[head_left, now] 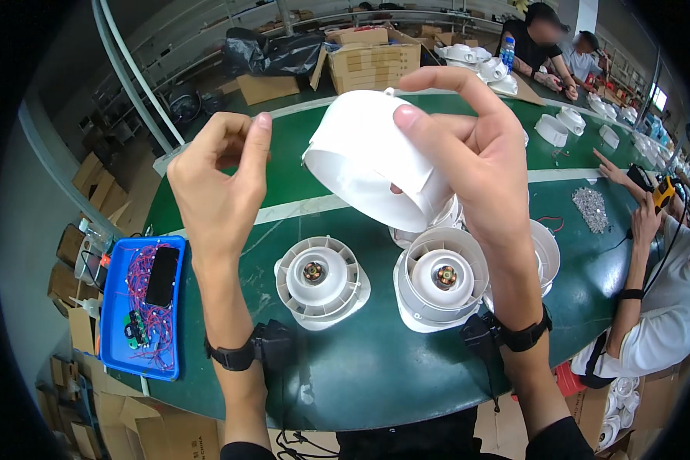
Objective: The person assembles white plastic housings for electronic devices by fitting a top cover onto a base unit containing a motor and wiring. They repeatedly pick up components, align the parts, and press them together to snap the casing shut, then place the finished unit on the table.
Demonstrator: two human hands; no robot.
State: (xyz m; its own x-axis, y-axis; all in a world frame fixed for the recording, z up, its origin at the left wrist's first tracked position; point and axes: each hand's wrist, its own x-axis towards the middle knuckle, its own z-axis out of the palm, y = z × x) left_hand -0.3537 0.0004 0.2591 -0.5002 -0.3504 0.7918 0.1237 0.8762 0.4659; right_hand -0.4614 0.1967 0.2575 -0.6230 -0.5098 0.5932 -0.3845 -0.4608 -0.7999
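Observation:
My right hand (479, 157) grips a white plastic ring-shaped housing (360, 134), tilted in the air, with the thumb on its outer wall and a fingertip showing inside it. To its left, my left hand (216, 180) is raised apart from the ring, fingers curled in and thumb up; whatever they may hold is hidden. Below on the table sits a white fan base (322, 295) with radial vanes and a copper-wound motor core. Beside it, a second fan base (415, 313) carries a similar ring (479, 264) around its vanes. More white parts stand partly behind my right forearm.
A blue tray (179, 307) on the left holds red wires, a black slab and a green circuit board. On the green table (345, 391), small metal pieces (590, 209) lie in a pile at right, near a co-worker's hands holding a yellow tool (665, 193). Cardboard boxes (376, 67) stand beyond.

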